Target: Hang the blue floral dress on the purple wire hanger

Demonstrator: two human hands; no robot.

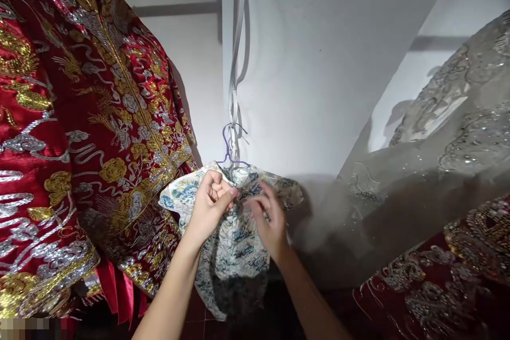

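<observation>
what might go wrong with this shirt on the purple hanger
The left hand seems to pinch the patterned shirt at its neckline, so a hard pull might strain the fabric there.

The purple hanger appears to hang by its hook from a white strap; tugging could make it swing or slip.

The red garment beside it has raised embroidery, which might snag the shirt's sleeve.
</observation>
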